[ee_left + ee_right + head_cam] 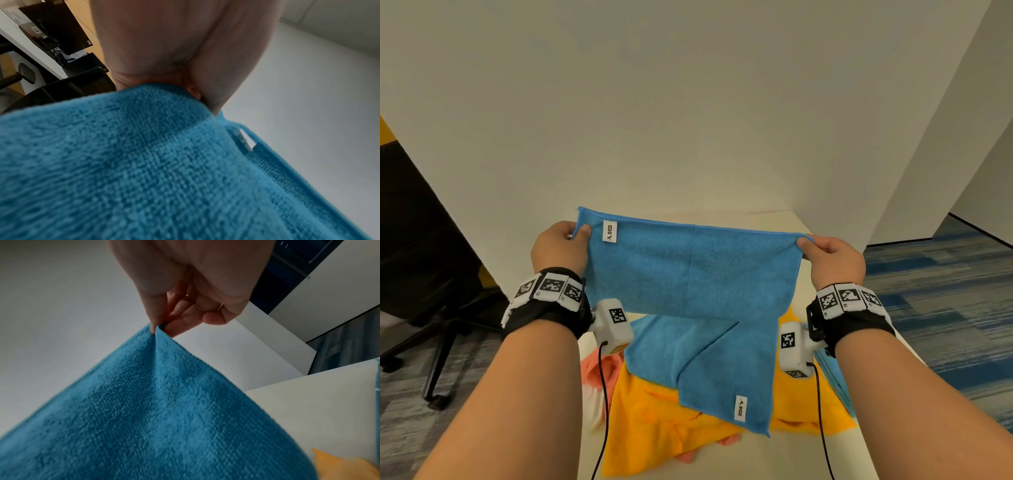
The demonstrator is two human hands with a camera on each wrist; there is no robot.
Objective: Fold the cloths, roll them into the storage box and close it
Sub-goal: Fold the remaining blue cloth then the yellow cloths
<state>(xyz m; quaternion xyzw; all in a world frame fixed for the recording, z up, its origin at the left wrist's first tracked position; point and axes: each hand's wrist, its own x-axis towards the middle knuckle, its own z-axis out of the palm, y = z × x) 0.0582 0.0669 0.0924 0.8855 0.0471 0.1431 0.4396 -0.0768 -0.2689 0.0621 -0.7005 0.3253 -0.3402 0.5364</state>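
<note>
I hold a blue cloth (688, 270) up in the air by its two top corners, spread flat and hanging down. My left hand (571, 236) pinches the left corner beside a white label; my right hand (811, 245) pinches the right corner. In the left wrist view the blue cloth (144, 170) fills the lower picture below my left hand (180, 81). The right wrist view shows my right hand (162, 326) pinching a corner of the blue cloth (164, 410). Below lie a second blue cloth (709, 370), an orange cloth (654, 425) and a pink cloth (599, 370). No storage box is in view.
The cloth pile sits on a white table (722, 459) that runs up to white partition walls (688, 120). A black office chair (431, 291) stands on the left. Blue patterned carpet (945, 308) lies to the right of the table.
</note>
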